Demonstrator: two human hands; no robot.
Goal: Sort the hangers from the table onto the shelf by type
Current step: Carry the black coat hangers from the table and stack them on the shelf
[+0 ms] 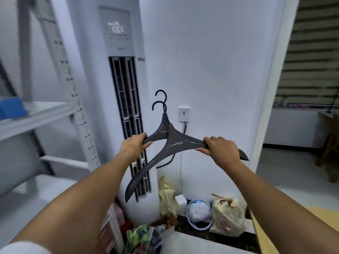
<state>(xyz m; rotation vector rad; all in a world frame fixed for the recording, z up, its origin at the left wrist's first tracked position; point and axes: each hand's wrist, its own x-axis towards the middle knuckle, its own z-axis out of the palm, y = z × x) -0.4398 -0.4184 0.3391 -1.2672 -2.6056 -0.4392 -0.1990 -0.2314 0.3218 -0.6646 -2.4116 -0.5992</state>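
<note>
Leftmost, a blue bin (11, 109) sits on the grey metal shelf (42, 111); it is cut off by the frame edge and blurred, so its contents cannot be made out. Next, a white floor-standing air conditioner (119, 48), lit display at top, vents down its front. Before it, raised in the air to the right of the shelf and above the floor clutter, are two dark grey hangers, overlapped, hooks up. Left hand (133, 145): fingers curled round the left arm of the rear hanger (156, 135), thumb beneath it. Front hanger (177, 143): white lettering too small to read with certainty; its left arm hangs free, slanting down across the vents. Rear hanger's right arm is hidden behind the front one. Wall socket (184, 114) behind, with a dark cable dropping from it. Right hand (222, 149): fingers wrapped over the front hanger's right arm, thumb under, the tip of that arm jutting past the hand; whether this hand also holds the rear hanger cannot be told. On the floor: a yellowish plastic bag (167, 197), a round basin (188, 214) holding something crumpled and pale, a second yellowish bag (227, 215), contents indistinct. Lower right, a strip of the table (258, 233), mostly hidden by the forearm.
</note>
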